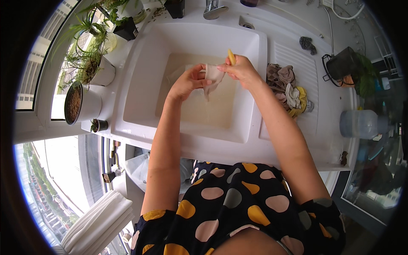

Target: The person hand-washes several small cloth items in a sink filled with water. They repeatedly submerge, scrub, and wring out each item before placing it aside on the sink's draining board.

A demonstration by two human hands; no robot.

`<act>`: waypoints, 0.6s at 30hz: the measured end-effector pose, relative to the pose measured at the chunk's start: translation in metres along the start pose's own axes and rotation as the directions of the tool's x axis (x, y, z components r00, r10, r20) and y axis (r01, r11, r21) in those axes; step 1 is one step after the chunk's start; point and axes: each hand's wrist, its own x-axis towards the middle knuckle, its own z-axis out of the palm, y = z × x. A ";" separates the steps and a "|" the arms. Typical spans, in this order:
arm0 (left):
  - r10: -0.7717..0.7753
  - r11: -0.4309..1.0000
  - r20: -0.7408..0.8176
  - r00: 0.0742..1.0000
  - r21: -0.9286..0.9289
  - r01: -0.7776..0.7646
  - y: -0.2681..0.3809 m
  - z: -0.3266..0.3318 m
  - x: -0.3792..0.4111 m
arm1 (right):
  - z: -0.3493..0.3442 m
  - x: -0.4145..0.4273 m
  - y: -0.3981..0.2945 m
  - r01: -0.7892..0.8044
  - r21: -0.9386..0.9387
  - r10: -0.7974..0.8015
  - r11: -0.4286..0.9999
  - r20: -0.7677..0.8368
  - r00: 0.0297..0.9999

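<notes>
Both hands hold a small wet whitish cloth [214,76], possibly a sock, above a white laundry sink [143,73] with cloudy water [207,114] in it. My left hand [188,81] grips the cloth's left side between thumb and fingers. My right hand [239,68] pinches its upper right edge and also holds a yellow bar [231,57], perhaps soap, which sticks up from the fist. Another pale cloth [174,75] lies in the water, partly hidden behind my left hand. Bunched wet clothes [287,87], brown, white and yellow, lie on the ribbed washboard [307,73] right of the basin.
Potted plants [103,71] line the window side at the left. A metal faucet [215,12] stands at the basin's far edge. A dark scrubbing pad [307,44] lies beyond the washboard. At the right are a wire-held dark cup [342,63] and a translucent plastic jug [358,123].
</notes>
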 end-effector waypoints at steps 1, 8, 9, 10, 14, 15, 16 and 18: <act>0.003 0.999 -0.011 1.000 0.036 -0.002 -0.002 -0.002 0.000 | 0.002 0.001 -0.009 0.014 -0.027 -0.014 1.000 0.001 1.000; -0.075 0.968 -0.019 0.997 0.238 0.078 -0.026 -0.030 0.010 | 0.010 0.013 -0.044 0.179 -0.219 -0.203 0.959 -0.091 0.975; -0.086 0.961 -0.015 0.996 0.261 0.087 -0.027 -0.032 0.010 | 0.009 0.015 -0.045 0.204 -0.243 -0.237 0.948 -0.114 0.965; -0.057 0.963 -0.044 0.997 0.261 0.066 -0.028 -0.032 0.009 | 0.006 0.016 -0.047 0.215 -0.210 -0.238 0.954 -0.095 0.966; 0.004 0.974 -0.088 0.996 0.227 0.016 -0.037 -0.033 0.015 | 0.006 0.020 -0.055 0.299 -0.191 -0.322 0.935 -0.106 0.941; 0.004 0.978 -0.075 0.997 0.210 0.012 -0.037 -0.032 0.017 | 0.004 0.023 -0.056 0.314 -0.203 -0.341 0.927 -0.114 0.933; -0.002 0.982 -0.056 0.998 0.188 0.012 -0.036 -0.032 0.018 | 0.002 0.026 -0.058 0.330 -0.215 -0.360 0.919 -0.122 0.925; -0.012 0.990 -0.017 1.000 0.144 0.015 -0.032 -0.029 0.017 | -0.003 0.030 -0.061 0.338 -0.235 -0.377 0.911 -0.150 0.914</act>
